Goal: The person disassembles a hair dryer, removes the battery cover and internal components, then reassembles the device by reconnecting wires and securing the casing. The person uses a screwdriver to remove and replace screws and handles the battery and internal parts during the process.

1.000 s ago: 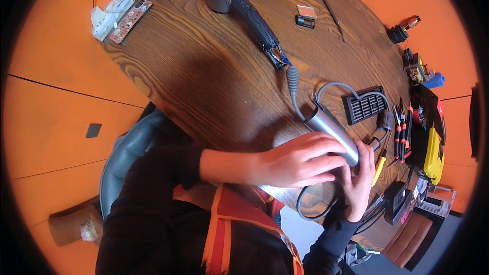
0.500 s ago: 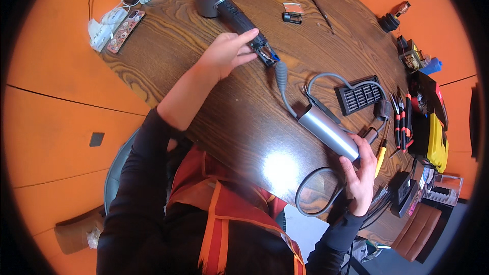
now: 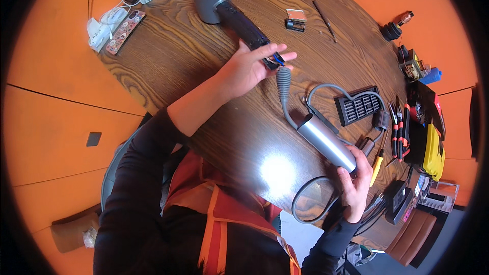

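Note:
A hair dryer (image 3: pixel 210 5) with a grey head and pink ring lies toward the table's far left. Its black inner handle (image 3: pixel 243 26) is uncovered, and blue and pale wires show at the lower end. My left hand (image 3: pixel 247 71) is closed around that lower end, thumb on top and fingertips showing beyond it. From there runs a grey cord with a ribbed strain relief (image 3: pixel 283 84), passing into a silver tube (image 3: pixel 326 141). Around the tube's near end my right hand (image 3: pixel 356 181) is closed. The cord also loops on the table below it.
A black bit case (image 3: pixel 359 107), pliers (image 3: pixel 399 135) and a yellow-handled screwdriver (image 3: pixel 377 168) lie on the right. Farther back are a small black part (image 3: pixel 295 24) and a thin dark rod (image 3: pixel 324 19). A phone (image 3: pixel 125 31) and power strip (image 3: pixel 99 33) sit at left.
My left hand has slid down the handle toward the cord end, its fingers now reaching past the wires. The dryer has shifted slightly; my right hand still holds the tube.

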Demonstrator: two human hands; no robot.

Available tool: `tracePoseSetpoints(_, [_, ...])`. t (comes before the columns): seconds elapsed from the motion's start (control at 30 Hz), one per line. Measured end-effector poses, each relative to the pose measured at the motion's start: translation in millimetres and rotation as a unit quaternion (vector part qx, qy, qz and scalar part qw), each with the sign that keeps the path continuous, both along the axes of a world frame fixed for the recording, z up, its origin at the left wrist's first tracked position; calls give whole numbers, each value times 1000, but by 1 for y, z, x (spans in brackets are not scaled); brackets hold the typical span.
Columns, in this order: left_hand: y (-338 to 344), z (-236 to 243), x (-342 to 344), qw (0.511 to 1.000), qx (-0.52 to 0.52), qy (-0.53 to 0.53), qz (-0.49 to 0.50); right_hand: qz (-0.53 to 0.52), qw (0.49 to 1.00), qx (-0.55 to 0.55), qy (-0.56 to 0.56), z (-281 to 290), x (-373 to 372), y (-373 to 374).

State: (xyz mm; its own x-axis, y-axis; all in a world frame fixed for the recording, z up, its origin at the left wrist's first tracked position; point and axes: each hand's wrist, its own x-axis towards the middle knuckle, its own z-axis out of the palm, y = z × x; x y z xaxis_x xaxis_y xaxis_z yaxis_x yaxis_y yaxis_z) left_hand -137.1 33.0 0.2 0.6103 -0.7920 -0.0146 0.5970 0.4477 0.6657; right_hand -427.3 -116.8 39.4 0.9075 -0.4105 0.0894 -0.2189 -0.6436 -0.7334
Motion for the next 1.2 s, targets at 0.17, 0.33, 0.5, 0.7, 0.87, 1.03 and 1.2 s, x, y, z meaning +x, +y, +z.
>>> tracePoseSetpoints(0.17, [2,7,-13,999,8,-40,-10,-2,1000,-6,-3,-1,2,0])
tracePoseSetpoints(0.33, [2,10,-16,1000,0,-24,-7,-5,1000,-15,-2,-3,3,2])
tracePoseSetpoints(0.5, [3,10,-17,999,22,-48,0,-1,999,-35,13,-4,4,1])
tracePoseSetpoints(0.7, [5,11,-15,999,9,-37,-1,2,999,-36,16,-6,5,1])
tracePoseSetpoints(0.87, [3,10,-16,1000,13,-23,-10,0,998,-50,33,-7,6,2])
tracePoseSetpoints(1.03, [4,9,-15,999,23,-28,-6,-11,999,-37,30,-6,2,-1])
tracePoseSetpoints(1.2, [3,4,-13,999,37,-18,2,-66,998,-10,-17,-5,-6,-7])
